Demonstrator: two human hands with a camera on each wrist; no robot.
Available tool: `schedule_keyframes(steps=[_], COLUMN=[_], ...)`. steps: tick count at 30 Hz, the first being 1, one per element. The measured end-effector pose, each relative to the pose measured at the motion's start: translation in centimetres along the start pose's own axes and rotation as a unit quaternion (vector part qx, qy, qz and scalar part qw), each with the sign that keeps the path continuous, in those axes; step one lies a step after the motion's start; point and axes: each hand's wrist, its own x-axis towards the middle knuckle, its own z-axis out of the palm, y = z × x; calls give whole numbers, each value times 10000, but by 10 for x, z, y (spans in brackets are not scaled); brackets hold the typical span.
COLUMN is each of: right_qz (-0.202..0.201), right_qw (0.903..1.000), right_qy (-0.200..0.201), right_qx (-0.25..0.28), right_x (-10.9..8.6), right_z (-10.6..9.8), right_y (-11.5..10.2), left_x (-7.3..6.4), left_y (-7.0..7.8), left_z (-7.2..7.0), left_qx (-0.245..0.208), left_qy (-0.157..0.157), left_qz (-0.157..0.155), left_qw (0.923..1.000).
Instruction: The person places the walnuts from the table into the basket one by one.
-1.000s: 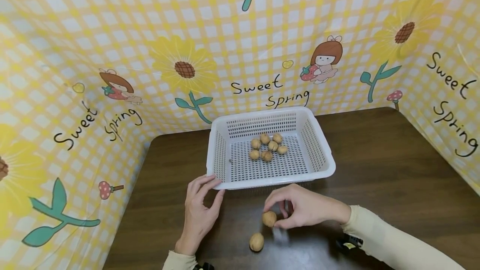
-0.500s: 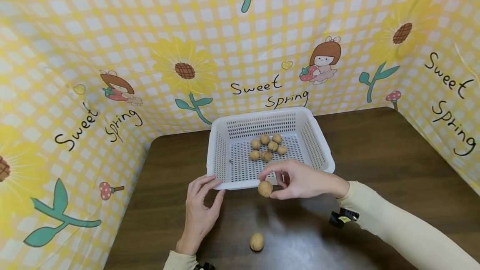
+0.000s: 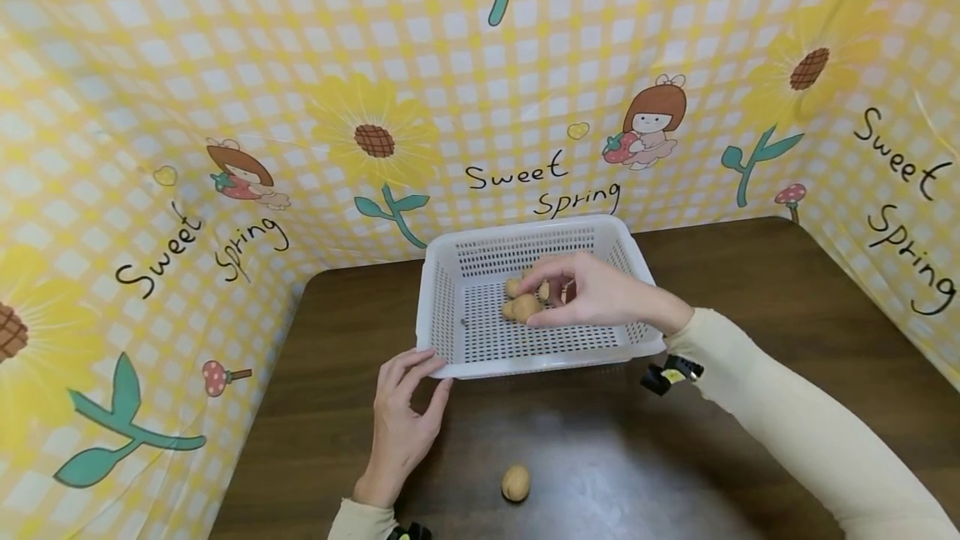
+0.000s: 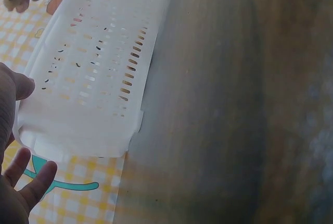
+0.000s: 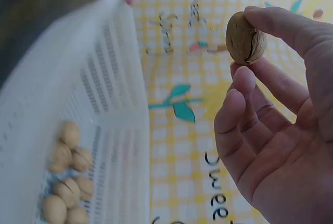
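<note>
In the head view my right hand (image 3: 596, 292) is over the inside of a white perforated plastic basket (image 3: 517, 368). Its thumb and fingertips pinch a walnut (image 5: 246, 37), seen in the right wrist view with a dark crack down one side. Several walnuts (image 5: 66, 191) lie on the basket floor, partly hidden by the right hand in the head view. My left hand (image 3: 405, 415) rests at the basket's near left corner, fingertips on the rim and thumb held apart from the fingers. A single walnut (image 3: 515, 483) sits on the table in front of the basket.
The basket stands on a dark brown wooden table (image 3: 757, 332), near its back edge. A yellow checked cloth (image 3: 480, 90) with sunflower prints hangs behind and along both sides. A small dark speck (image 3: 463, 322) lies on the basket floor at left.
My right hand has lifted a walnut off the table in front and carried it forward over the rim into the basket's space. The left hand stays at the corner.
</note>
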Motion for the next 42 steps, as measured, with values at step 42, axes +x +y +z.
schedule_keyframes(steps=[42], right_qz=[2143], right_qw=[9741], right_qy=[32], right_qx=[-717], right_x=[56], right_z=[10], right_y=[120], left_x=[1], left_y=[0], left_z=[0], left_qx=[-24], left_qy=[20], left_qz=[63], left_qw=[10000])
